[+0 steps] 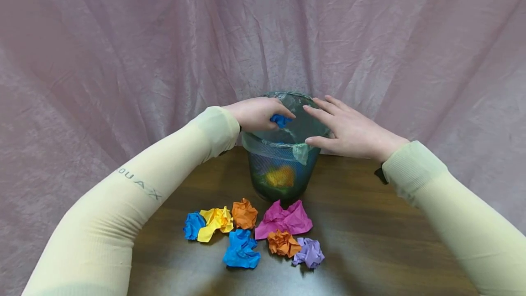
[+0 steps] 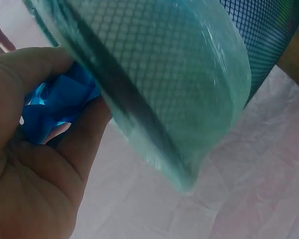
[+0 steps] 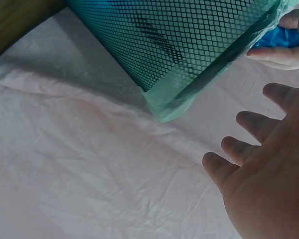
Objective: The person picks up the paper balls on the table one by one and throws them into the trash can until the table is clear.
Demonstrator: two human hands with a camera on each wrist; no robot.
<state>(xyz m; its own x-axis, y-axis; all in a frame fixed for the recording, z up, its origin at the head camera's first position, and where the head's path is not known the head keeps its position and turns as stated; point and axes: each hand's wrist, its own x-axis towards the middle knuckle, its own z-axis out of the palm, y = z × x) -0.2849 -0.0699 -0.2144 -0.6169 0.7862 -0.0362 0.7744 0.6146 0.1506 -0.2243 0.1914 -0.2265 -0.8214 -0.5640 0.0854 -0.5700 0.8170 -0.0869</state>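
Observation:
Over the mouth of a mesh wastebasket (image 1: 283,156) with a green plastic liner (image 1: 302,153), my left hand (image 1: 260,113) holds a crumpled blue paper ball (image 1: 281,120). The left wrist view shows this blue paper (image 2: 60,102) between thumb and fingers, close to the basket's rim. On the right side of the rim my right hand (image 1: 349,127) is spread with fingers extended and holds nothing. The right wrist view shows its fingers apart from the basket's lined edge (image 3: 182,94). A yellow-orange crumpled paper (image 1: 281,176) shows through the mesh.
Crumpled papers lie on the wooden table (image 1: 370,241) in front of the basket: yellow (image 1: 216,222), magenta (image 1: 284,219), purple (image 1: 309,253), two blue (image 1: 241,250) and two orange (image 1: 244,214). A pink curtain (image 1: 164,49) hangs behind.

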